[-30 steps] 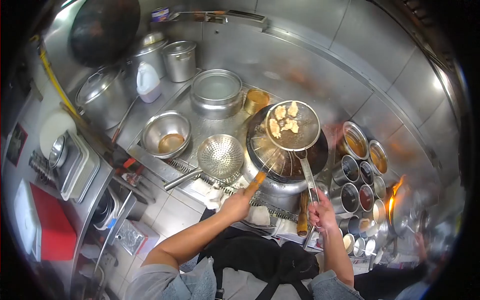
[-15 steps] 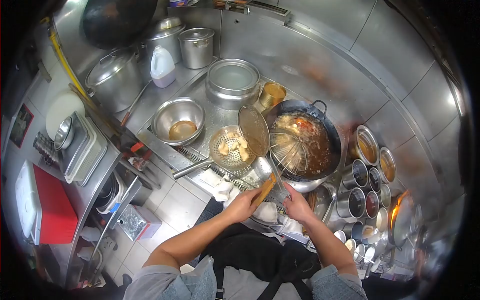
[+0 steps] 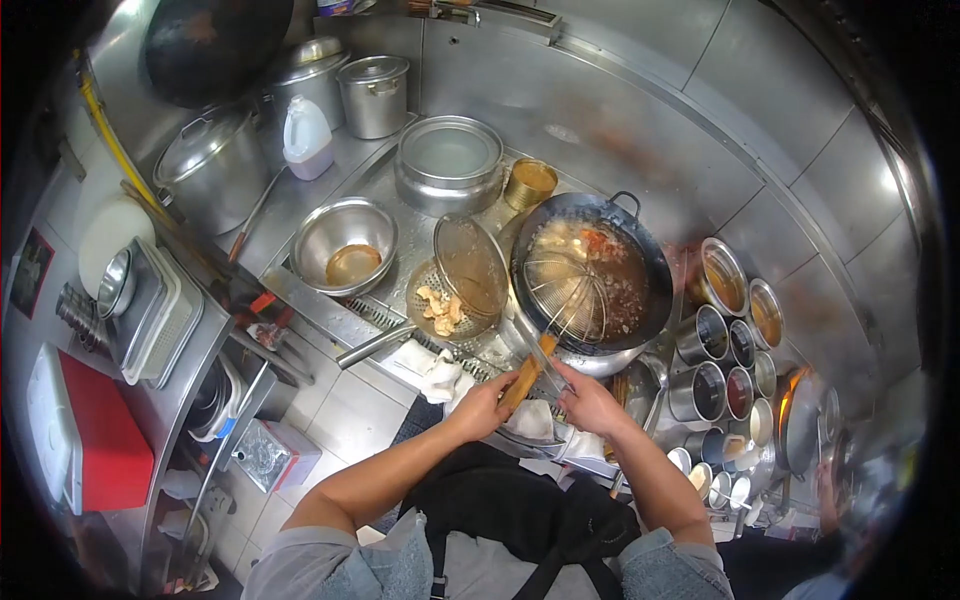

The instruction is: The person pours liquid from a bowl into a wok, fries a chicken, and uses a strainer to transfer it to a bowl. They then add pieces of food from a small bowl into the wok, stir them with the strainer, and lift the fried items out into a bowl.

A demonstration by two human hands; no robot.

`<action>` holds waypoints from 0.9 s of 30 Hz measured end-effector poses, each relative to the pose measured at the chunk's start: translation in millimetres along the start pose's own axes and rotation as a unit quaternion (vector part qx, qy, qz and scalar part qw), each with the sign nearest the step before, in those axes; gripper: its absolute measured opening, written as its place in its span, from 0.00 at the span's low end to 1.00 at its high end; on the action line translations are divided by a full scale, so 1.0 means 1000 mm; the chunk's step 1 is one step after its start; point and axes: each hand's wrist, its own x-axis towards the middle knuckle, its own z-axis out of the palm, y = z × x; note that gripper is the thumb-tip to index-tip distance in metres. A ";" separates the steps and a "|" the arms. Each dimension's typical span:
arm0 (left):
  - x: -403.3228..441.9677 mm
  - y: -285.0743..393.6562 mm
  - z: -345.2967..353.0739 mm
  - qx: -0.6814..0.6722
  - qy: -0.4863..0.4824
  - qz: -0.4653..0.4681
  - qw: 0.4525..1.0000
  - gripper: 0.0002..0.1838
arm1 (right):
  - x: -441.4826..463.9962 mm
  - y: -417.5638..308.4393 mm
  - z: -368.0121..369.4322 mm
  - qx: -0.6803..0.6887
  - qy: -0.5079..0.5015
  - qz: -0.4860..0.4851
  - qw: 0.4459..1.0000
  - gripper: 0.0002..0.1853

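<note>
My left hand [image 3: 482, 408] is closed round the wooden handle [image 3: 520, 384] of a wire skimmer [image 3: 568, 292], whose basket lies in a wok [image 3: 655, 262] of bubbling oil. My right hand [image 3: 588, 398] grips the metal handle of a fine mesh strainer [image 3: 471, 262], tilted over a perforated ladle [image 3: 480, 325]. Pale fried pieces [image 3: 440, 310] lie in the perforated ladle, left of the wok. Part of the ladle is hidden behind the strainer.
A steel bowl [image 3: 343, 247], a large round pot [image 3: 450, 165] and a tin [image 3: 531, 183] stand behind and left. Several sauce containers [image 3: 697, 393] line the right, near another wok [image 3: 798, 422] with flame. A red cooler [image 3: 105, 435] sits at far left.
The mesh strainer has moved from above the wok to the left and tipped; the pieces from it are now in the perforated ladle. My right hand has moved left, closer to my left hand.
</note>
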 end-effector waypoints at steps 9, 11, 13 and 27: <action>0.026 0.031 -0.023 0.138 0.008 0.030 0.990 0.37 | -0.066 -0.004 -0.082 0.182 0.190 0.050 0.963 0.35; 0.025 0.055 -0.045 0.183 0.008 0.030 0.983 0.35 | -0.070 0.022 -0.092 0.100 0.237 0.013 0.966 0.35; 0.024 0.072 -0.062 0.235 -0.009 0.011 0.972 0.34 | -0.080 0.036 -0.101 0.013 0.251 0.125 0.960 0.34; 0.016 0.193 -0.089 0.360 -0.048 -0.011 0.932 0.28 | -0.081 0.137 -0.111 -0.193 0.233 -0.017 0.953 0.37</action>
